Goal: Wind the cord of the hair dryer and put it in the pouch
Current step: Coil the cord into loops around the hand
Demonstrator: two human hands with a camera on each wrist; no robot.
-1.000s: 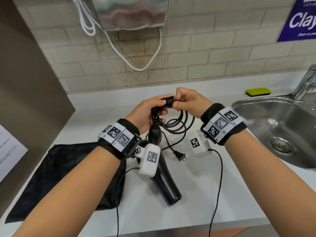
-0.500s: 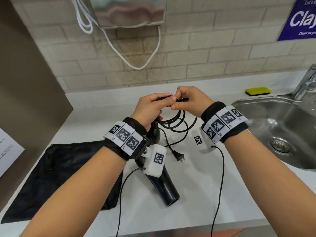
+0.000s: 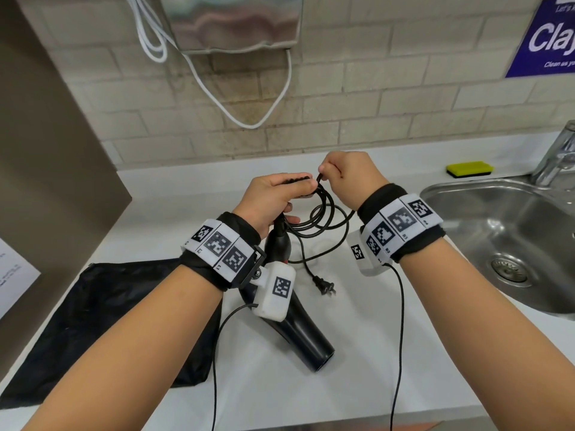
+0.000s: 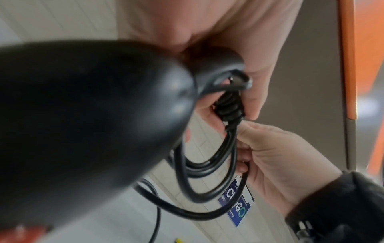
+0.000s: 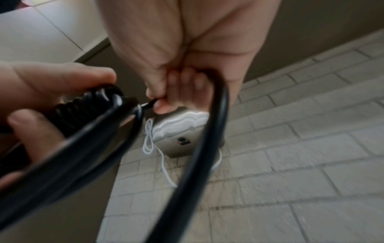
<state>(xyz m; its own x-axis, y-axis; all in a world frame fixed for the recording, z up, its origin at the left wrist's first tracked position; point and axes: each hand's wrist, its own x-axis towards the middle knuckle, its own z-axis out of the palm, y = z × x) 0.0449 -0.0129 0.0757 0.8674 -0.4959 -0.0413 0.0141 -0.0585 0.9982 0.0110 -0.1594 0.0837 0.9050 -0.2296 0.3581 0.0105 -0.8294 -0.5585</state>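
Observation:
The black hair dryer stands tilted on the white counter, nozzle toward me. My left hand grips its handle end and the ribbed cord collar. Loops of black cord hang between my hands, and the plug lies on the counter below them. My right hand pinches the cord just right of the left hand. The black pouch lies flat on the counter at the left, partly under my left forearm.
A steel sink with a tap lies at the right, a yellow sponge behind it. A tiled wall with a metal dispenser and a white cable rises behind. A brown panel borders the left.
My right hand has moved a little up and to the right, drawing the cord away from the left hand. The left hand still holds the handle end and the loops hang lower.

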